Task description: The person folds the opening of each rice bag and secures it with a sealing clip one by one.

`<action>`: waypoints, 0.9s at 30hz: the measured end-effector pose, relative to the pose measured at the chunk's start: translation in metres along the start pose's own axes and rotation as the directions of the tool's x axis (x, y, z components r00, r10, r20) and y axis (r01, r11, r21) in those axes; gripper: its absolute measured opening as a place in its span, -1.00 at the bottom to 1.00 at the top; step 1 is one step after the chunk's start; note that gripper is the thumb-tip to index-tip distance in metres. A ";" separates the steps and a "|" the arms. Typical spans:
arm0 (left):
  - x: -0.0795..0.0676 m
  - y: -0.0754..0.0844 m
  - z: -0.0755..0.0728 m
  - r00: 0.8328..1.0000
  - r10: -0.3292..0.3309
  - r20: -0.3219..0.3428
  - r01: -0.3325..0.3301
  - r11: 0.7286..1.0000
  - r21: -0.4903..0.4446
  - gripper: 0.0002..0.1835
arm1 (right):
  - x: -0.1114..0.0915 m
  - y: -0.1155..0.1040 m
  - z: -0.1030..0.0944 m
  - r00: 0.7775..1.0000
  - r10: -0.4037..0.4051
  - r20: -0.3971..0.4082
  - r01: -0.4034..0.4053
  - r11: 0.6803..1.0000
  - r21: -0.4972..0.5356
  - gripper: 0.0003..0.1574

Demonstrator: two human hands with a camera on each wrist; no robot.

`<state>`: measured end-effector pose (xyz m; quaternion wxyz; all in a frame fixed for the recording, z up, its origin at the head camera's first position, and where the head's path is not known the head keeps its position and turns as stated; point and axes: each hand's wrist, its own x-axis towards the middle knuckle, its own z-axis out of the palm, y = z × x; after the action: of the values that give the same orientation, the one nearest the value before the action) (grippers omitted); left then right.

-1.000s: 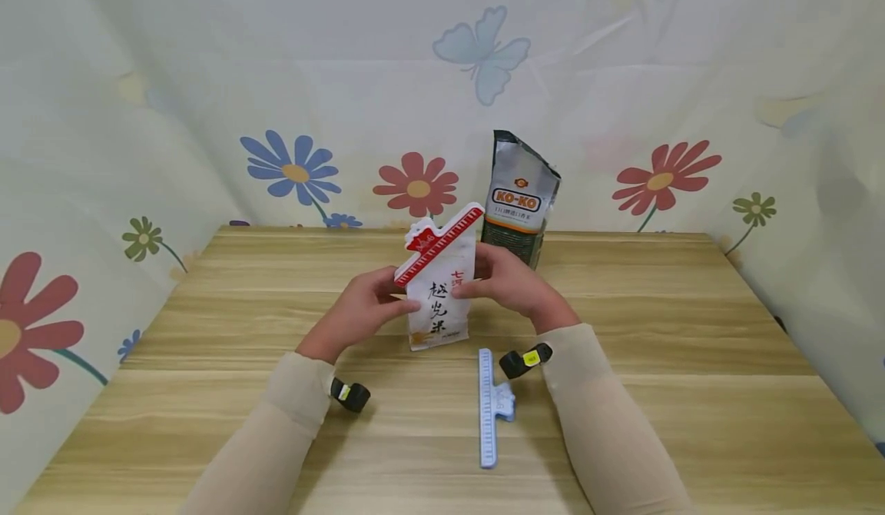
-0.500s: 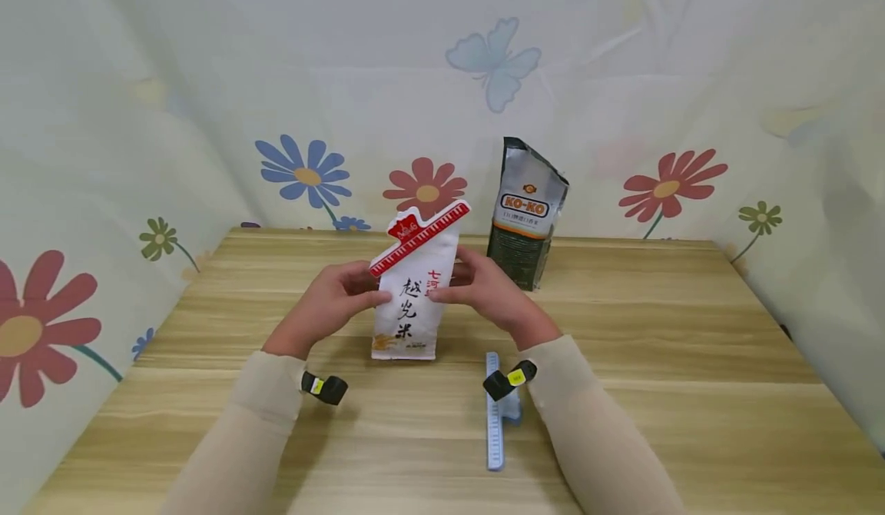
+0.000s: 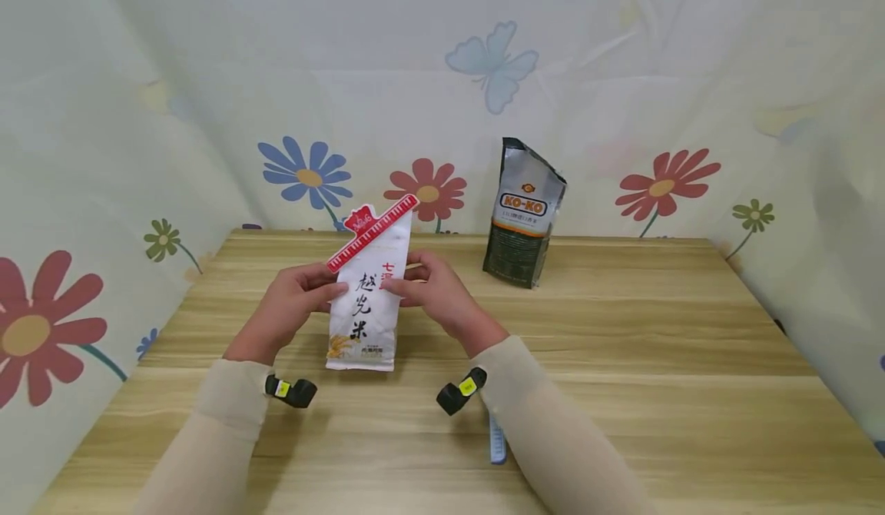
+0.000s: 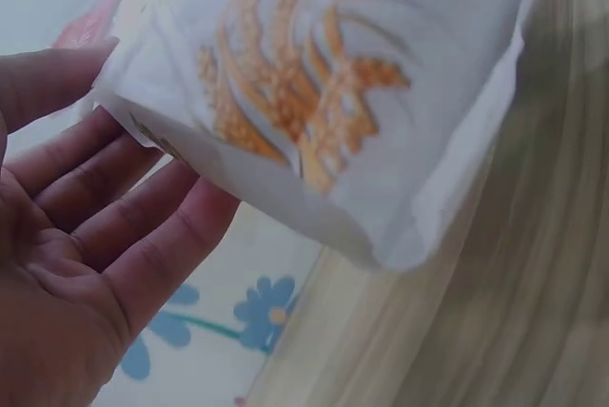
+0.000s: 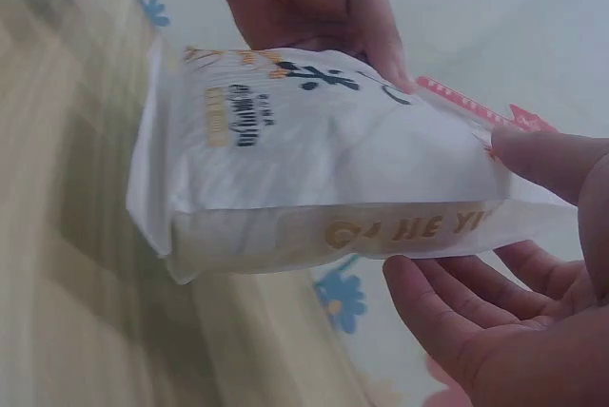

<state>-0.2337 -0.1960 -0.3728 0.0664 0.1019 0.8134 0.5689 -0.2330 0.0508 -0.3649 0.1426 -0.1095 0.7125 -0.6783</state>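
Observation:
A white rice bag [image 3: 366,315] with black and red characters stands nearly upright between my hands in the head view. Across its slanted top sits a red-and-white sealing clip [image 3: 373,232]. My left hand [image 3: 290,307] holds the bag's left side, thumb on the front and fingers behind. On the opposite side my right hand [image 3: 439,292] grips it the same way. Golden rice ears printed near the bag's base [image 4: 285,93] fill the left wrist view. In the right wrist view the bag's side panel [image 5: 409,226] shows tan lettering above my right fingertips.
A dark green and silver KO-KO bag [image 3: 522,215] with a slanted top stands at the back of the wooden table [image 3: 657,330]. A light blue sealing clip [image 3: 497,442] lies partly hidden under my right forearm. A flower-printed cloth [image 3: 581,84] hangs behind.
Both hands have carried the white rice bag with its red clip leftward, away from the KO-KO bag. My right forearm now covers most of the blue clip.

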 end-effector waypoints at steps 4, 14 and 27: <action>-0.002 -0.008 -0.012 0.999 -0.047 -0.003 0.047 0.999 0.009 -0.49 | 0.005 0.006 0.016 0.999 0.034 -0.012 -0.034 0.999 0.023 -0.38; -0.006 -0.032 -0.032 0.974 -0.227 0.008 0.227 0.974 0.006 -0.41 | 0.021 0.027 0.049 0.994 0.100 -0.046 -0.100 0.995 -0.010 -0.38; -0.007 -0.039 -0.039 0.946 -0.324 -0.003 0.323 0.943 0.083 -0.34 | 0.028 0.036 0.061 0.987 0.130 -0.097 -0.138 0.987 -0.082 -0.23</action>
<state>-0.2393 -0.2459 -0.3960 0.1590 -0.0271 0.8414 0.5158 -0.2360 -0.0140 -0.4050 0.1500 -0.0363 0.7533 -0.6393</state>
